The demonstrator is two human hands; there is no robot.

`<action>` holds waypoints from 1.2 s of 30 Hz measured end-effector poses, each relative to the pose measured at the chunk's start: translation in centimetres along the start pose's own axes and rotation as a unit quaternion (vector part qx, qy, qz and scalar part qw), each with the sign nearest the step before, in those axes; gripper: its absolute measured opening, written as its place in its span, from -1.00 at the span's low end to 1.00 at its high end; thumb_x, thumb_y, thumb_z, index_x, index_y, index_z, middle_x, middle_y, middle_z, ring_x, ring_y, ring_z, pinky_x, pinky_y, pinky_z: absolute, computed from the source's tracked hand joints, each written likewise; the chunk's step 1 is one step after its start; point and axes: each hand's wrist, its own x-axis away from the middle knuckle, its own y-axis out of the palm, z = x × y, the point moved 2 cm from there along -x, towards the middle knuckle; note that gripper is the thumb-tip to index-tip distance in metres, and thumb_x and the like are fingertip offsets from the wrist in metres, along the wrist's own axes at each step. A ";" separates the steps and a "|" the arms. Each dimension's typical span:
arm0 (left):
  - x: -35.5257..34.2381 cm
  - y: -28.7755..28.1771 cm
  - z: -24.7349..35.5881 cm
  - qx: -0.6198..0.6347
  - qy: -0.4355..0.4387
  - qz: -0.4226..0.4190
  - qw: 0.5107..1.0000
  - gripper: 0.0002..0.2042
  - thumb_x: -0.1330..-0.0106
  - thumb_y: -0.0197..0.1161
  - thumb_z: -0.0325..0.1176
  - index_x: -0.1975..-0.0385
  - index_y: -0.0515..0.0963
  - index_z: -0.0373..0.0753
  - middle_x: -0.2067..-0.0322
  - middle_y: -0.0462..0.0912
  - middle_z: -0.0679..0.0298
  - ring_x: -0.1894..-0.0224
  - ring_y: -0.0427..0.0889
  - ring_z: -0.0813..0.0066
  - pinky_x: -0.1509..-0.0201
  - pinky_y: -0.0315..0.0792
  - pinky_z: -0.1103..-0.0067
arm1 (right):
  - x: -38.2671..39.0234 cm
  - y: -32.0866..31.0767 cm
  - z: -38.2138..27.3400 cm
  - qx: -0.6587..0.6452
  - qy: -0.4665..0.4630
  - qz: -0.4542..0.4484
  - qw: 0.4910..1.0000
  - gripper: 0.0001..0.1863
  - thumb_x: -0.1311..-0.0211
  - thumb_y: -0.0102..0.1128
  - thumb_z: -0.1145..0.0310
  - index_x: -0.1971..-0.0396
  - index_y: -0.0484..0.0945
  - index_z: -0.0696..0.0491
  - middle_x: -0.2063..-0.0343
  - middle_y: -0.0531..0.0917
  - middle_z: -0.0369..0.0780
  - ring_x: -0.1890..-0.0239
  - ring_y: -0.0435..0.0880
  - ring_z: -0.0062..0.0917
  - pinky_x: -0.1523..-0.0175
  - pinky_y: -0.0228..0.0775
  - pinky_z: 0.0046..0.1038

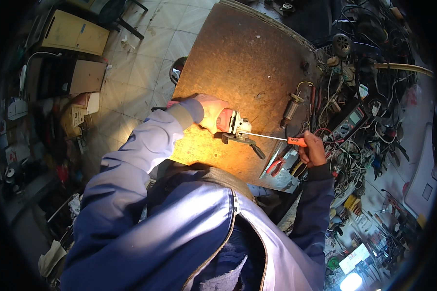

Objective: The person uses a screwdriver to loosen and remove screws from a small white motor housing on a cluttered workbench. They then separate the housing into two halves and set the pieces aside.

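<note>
My left hand [210, 112] is wrapped round the red body of an angle grinder [225, 120], which lies on the brown workbench [228, 53]. The grinder's metal gear head faces right, and its dark guard and a black side handle [258, 151] point toward the near right. Closed round the orange handle of a screwdriver [296, 141] is my right hand [313, 149]. The screwdriver's long shaft runs left to the grinder's head, and its tip seems to touch there; the exact contact point is too small to make out.
A motor armature [291, 109] lies on the bench's right side. Red-handled pliers [276, 166] rest near the front edge. Farther right, a multimeter [350, 123] sits among heaped cables [369, 145]. Cabinets [76, 32] stand at far left beyond a tiled floor [131, 92].
</note>
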 end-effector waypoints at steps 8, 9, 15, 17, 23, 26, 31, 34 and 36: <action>0.1 0.2 0.0 -0.004 -0.012 0.011 1.000 -0.17 0.27 0.66 -0.15 -0.15 0.53 -0.20 0.06 0.74 -0.01 -0.01 0.71 -0.04 -0.06 0.59 0.20 | -1.3 0.4 1.2 -0.004 -0.138 0.014 0.990 -0.86 -0.45 0.22 0.40 0.15 0.54 0.15 0.51 0.60 -0.25 0.63 0.51 -0.63 0.52 0.36 -0.55; 0.1 0.1 0.1 -0.004 -0.014 0.009 1.000 -0.17 0.27 0.66 -0.15 -0.16 0.53 -0.19 0.06 0.74 -0.01 -0.01 0.71 -0.04 -0.06 0.58 0.20 | -1.3 0.2 0.7 0.024 -0.088 -0.005 0.996 -0.85 -0.46 0.22 0.37 0.15 0.54 0.14 0.53 0.59 -0.26 0.65 0.49 -0.64 0.55 0.33 -0.56; 0.2 0.0 0.2 0.000 -0.018 0.010 1.000 -0.12 0.25 0.69 -0.18 -0.23 0.51 -0.18 0.04 0.74 0.01 -0.03 0.71 -0.01 -0.08 0.58 0.21 | -1.6 -2.2 -0.4 0.081 -0.011 -0.100 0.992 -0.82 -0.49 0.23 0.29 0.11 0.55 0.09 0.58 0.57 -0.29 0.73 0.36 -0.71 0.65 0.18 -0.56; 0.3 -0.2 0.3 0.004 -0.021 0.003 1.000 -0.11 0.25 0.70 -0.19 -0.25 0.50 -0.18 0.02 0.73 0.02 -0.05 0.71 0.00 -0.10 0.57 0.21 | -2.2 -1.9 0.5 0.046 -0.086 -0.076 0.992 -0.85 -0.43 0.27 0.40 0.11 0.55 0.11 0.52 0.59 -0.28 0.65 0.45 -0.66 0.57 0.30 -0.54; 0.5 -0.6 0.9 0.016 -0.038 -0.018 0.999 -0.10 0.25 0.71 -0.21 -0.26 0.49 -0.17 -0.01 0.72 0.04 -0.07 0.70 0.01 -0.11 0.57 0.23 | -1.7 -1.2 -0.9 0.101 0.037 -0.077 0.991 -0.79 -0.46 0.26 0.32 0.11 0.56 0.16 0.57 0.58 -0.25 0.67 0.50 -0.63 0.58 0.29 -0.56; 0.5 -0.4 0.7 0.014 -0.029 -0.003 0.999 -0.09 0.25 0.71 -0.22 -0.27 0.49 -0.16 0.00 0.73 0.05 -0.06 0.71 0.01 -0.10 0.58 0.24 | -2.2 -1.8 -0.8 0.080 0.022 -0.096 0.992 -0.81 -0.49 0.22 0.32 0.12 0.57 0.15 0.60 0.56 -0.27 0.72 0.39 -0.66 0.61 0.23 -0.57; 0.0 0.1 0.3 0.014 -0.036 -0.010 0.999 -0.10 0.27 0.71 -0.19 -0.25 0.50 -0.16 0.02 0.74 0.02 -0.05 0.71 -0.01 -0.09 0.58 0.21 | -2.6 -0.8 0.9 0.040 -0.113 -0.020 0.993 -0.83 -0.49 0.21 0.33 0.14 0.56 0.14 0.59 0.53 -0.30 0.73 0.35 -0.67 0.62 0.22 -0.56; 0.1 0.5 -0.1 0.005 -0.023 0.011 1.000 -0.11 0.28 0.71 -0.16 -0.22 0.50 -0.16 0.05 0.74 0.03 -0.01 0.72 -0.04 -0.06 0.59 0.19 | -1.5 0.1 -1.5 0.121 0.009 -0.020 0.992 -0.83 -0.48 0.21 0.34 0.15 0.56 0.14 0.59 0.53 -0.31 0.74 0.34 -0.69 0.64 0.19 -0.58; 0.4 0.2 0.5 -0.003 -0.021 0.020 1.000 -0.11 0.28 0.71 -0.15 -0.21 0.50 -0.15 0.08 0.75 0.04 0.00 0.72 -0.05 -0.04 0.59 0.18 | -1.6 -1.7 -1.7 0.098 0.033 -0.078 0.992 -0.82 -0.48 0.21 0.32 0.15 0.56 0.14 0.58 0.55 -0.30 0.74 0.35 -0.70 0.65 0.17 -0.59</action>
